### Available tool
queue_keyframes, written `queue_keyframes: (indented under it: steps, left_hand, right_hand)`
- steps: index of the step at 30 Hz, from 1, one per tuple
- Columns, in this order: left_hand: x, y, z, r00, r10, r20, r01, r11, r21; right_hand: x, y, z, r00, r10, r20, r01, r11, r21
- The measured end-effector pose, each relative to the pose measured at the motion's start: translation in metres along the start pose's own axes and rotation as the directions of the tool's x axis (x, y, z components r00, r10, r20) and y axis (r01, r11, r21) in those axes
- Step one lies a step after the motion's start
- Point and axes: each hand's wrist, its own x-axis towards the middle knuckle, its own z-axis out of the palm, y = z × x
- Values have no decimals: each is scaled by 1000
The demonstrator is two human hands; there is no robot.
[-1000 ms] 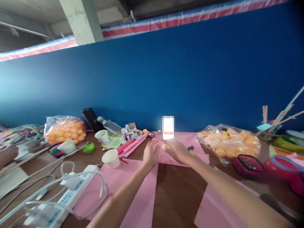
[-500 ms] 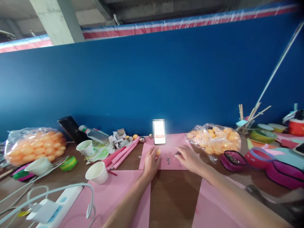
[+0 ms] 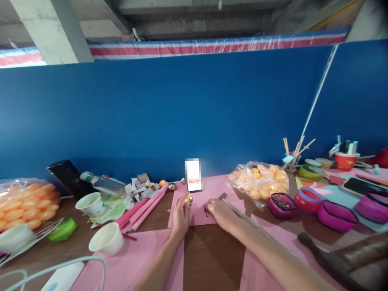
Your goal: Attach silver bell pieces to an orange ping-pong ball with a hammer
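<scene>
My left hand (image 3: 181,220) is closed at the fingertips around a small orange ball (image 3: 187,199). A shiny silver ball (image 3: 190,198) shows right beside it, at the same fingertips. My right hand (image 3: 220,212) reaches down to a few small metal balls (image 3: 207,212) on the pink sheet (image 3: 198,218). Its fingers are drawn together over them, and whatever they pinch is hidden. Just beyond that hand lies a dark flat piece (image 3: 222,196). A lit phone (image 3: 194,186) stands upright behind both hands.
A bag of orange balls (image 3: 273,180) and pink bowls (image 3: 336,216) lie on the right, with a hammer-like tool (image 3: 327,258) nearer. On the left are a paper cup (image 3: 106,238), pink strips (image 3: 145,210), a bottle (image 3: 103,184) and a white cable (image 3: 101,262).
My right hand has moved in and down onto the small metal balls. A silver ball now shows beside the orange one at my left fingertips. The camera view has turned right.
</scene>
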Motion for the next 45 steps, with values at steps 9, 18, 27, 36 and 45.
queue_keyframes:
  steps: [9,18,27,36,45]
  left_hand:
    - [-1,6,1,992,-111,57,116,988,-102]
    - [-5,13,-1,964,-223,148,240,964,-112]
    - [-4,3,5,978,-164,133,190,958,-215]
    - [-1,15,2,900,-365,236,434,788,-436]
    - [-7,14,4,866,-344,362,480,771,-417]
  right_hand:
    - [3,4,18,997,21,-75,-16,998,67]
    - [2,1,31,979,28,-201,-9,996,94]
    - [2,0,35,960,76,-269,23,937,348]
    - [2,-1,31,936,201,-290,29,777,629]
    - [2,-2,31,912,268,-312,59,665,744]
